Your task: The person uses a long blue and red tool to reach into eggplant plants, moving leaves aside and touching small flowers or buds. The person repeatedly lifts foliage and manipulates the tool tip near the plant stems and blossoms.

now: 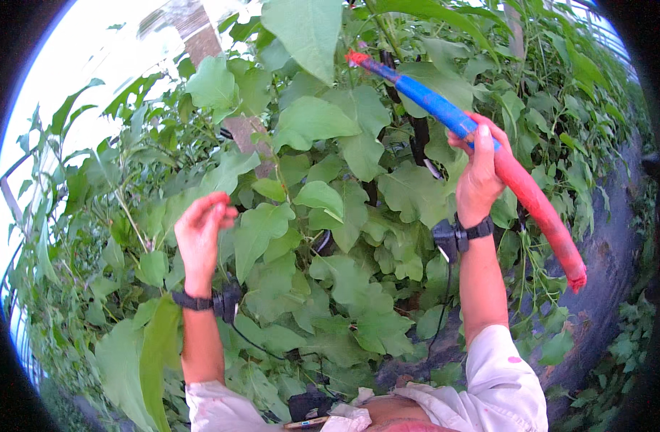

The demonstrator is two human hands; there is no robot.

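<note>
My right hand [481, 173] grips a long, curved stick-like tool at the join of its blue front section [435, 105] and its red rear section [540, 208]. The front narrows to a dark, red-stained part ending in a frayed bright red tip [357, 56], among leaves at the upper middle. The rear end hangs down to the right. My left hand [203, 221] is raised beside a broad eggplant leaf [262, 229], fingers loosely curled and reddened at the tips, with nothing visible in them. Long dark eggplants [419, 137] hang partly hidden behind the leaves.
Dense eggplant foliage [357, 318] fills the space before me. Another dark fruit [324, 243] shows between leaves. A wooden post [249, 140] rises at the upper left. Dark ground sheeting [605, 243] runs along the right. Wrist-strapped devices [451, 237] trail black cables.
</note>
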